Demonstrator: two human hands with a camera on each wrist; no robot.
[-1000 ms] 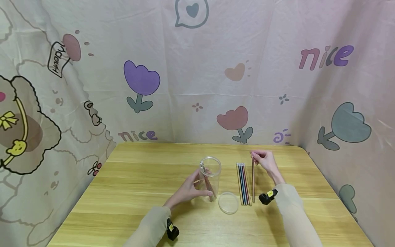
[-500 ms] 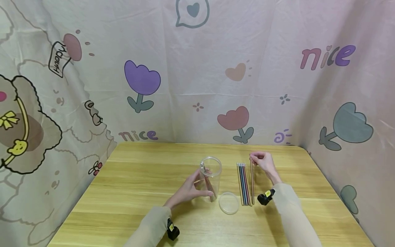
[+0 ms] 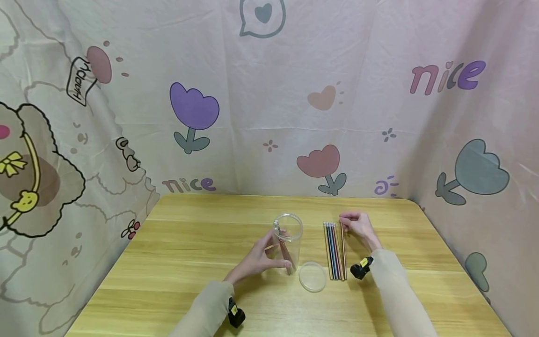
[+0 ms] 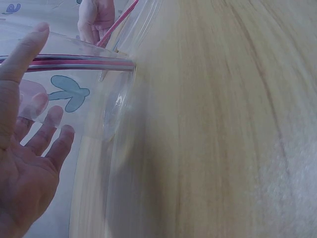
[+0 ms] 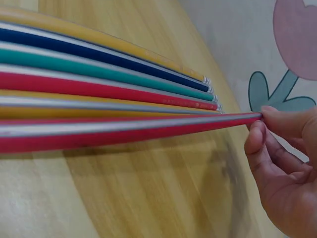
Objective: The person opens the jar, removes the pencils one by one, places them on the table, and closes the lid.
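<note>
My left hand [image 3: 254, 260] grips a clear plastic jar [image 3: 295, 250] from its left side, thumb in front and fingers behind. The jar stands upright without its lid, and a few pencils [image 4: 84, 64] lean inside it. My right hand [image 3: 360, 225] pinches the far end of a red-and-silver striped pencil [image 5: 124, 128] between thumb and fingertips. That pencil lies along the right side of a row of pencils [image 3: 331, 252]. In the right wrist view the row shows yellow, blue, green and red ones, with metal bands at the far ends.
A round clear lid [image 3: 312, 277] lies on the wooden table [image 3: 189, 262] between the jar and the pencil row. Behind the table hangs a printed cloth [image 3: 261, 107] with flowers, which also covers the sides. Each wrist carries a small black camera [image 3: 236, 316].
My right hand has drawn slightly nearer and leftward, bringing the pinched pencil from a gap at the right to close beside the row. My left hand and the jar have stayed put.
</note>
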